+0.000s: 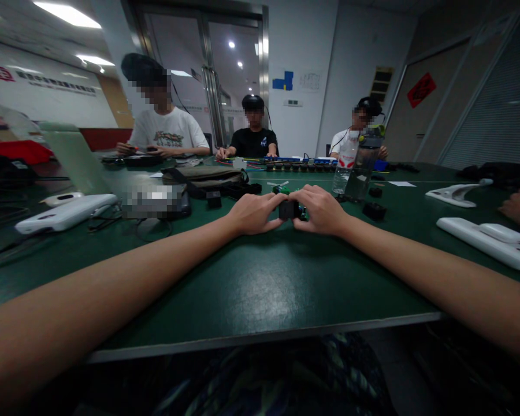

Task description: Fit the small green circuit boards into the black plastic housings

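Note:
Both my hands meet over the green table, gripping one small black box-shaped part. My left hand pinches its left side between thumb and fingers. From the other side, my right hand closes on it with thumb and fingertips. Just behind my fingers lie small green pieces, partly hidden. What the black part is exactly, I cannot make out.
Black blocks and bottles stand to the right, near white devices. On the left are a green bottle, a white power bank and a grey bag. Several people sit around the table.

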{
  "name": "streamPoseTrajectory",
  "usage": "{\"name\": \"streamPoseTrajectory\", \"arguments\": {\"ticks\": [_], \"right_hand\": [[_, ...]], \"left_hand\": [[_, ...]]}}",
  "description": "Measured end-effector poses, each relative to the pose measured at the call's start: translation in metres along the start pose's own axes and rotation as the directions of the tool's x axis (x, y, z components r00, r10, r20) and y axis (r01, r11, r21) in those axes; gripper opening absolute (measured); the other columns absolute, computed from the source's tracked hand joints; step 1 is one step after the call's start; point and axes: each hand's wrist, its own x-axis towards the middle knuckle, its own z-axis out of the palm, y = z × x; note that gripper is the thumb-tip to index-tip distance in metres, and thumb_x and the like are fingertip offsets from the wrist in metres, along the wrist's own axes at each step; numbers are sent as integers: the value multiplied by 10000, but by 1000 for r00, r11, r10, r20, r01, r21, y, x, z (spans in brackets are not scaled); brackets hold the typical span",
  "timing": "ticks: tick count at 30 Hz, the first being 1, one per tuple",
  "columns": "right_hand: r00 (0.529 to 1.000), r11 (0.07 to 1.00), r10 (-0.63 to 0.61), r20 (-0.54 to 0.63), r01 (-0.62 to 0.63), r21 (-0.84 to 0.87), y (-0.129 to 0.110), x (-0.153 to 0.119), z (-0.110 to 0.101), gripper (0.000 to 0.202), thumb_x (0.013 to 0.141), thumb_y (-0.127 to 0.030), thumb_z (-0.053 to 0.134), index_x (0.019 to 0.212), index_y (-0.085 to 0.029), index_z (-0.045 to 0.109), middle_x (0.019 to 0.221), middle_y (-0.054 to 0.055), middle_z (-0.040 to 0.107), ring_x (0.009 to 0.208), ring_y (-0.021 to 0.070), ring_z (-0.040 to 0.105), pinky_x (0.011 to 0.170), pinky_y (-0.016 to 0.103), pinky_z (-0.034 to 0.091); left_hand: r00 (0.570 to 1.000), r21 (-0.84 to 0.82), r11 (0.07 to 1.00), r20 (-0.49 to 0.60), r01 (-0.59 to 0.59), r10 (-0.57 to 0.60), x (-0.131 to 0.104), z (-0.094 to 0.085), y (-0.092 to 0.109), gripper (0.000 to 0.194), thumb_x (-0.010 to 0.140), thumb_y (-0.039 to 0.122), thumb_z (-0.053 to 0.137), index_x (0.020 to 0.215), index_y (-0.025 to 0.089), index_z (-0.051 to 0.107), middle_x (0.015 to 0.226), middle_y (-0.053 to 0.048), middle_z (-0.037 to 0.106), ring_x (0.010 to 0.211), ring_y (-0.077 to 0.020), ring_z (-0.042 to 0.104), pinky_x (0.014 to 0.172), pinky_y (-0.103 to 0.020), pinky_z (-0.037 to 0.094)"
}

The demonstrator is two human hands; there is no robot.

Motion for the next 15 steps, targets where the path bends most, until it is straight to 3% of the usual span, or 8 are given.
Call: {"name": "streamPoseTrajectory", "arguments": {"ticks": [7, 15], "right_hand": [[995, 976, 88, -37, -78, 204, 1, -2, 3, 306, 743, -230, 583, 1043, -188, 540, 963, 85, 666, 867, 241, 595, 805, 361, 443], [989, 979, 128, 70, -137, 152, 4, -2, 2, 360, 702, -215, 632, 1055, -180, 576, 963, 98, 663, 920, 266, 584, 831, 381, 444]], "left_hand": [[999, -38, 999, 43, 30, -28, 0, -3, 1, 454, 917, 468, 472, 1249, 166, 539, 1056, -102, 729, 854, -255, 713, 609, -298, 468], [994, -33, 996, 77, 80, -77, 1, -6, 2, 415, 898, 472, 498, 1142, 142, 558, 984, -101, 732, 807, -250, 710, 609, -304, 460]]}}
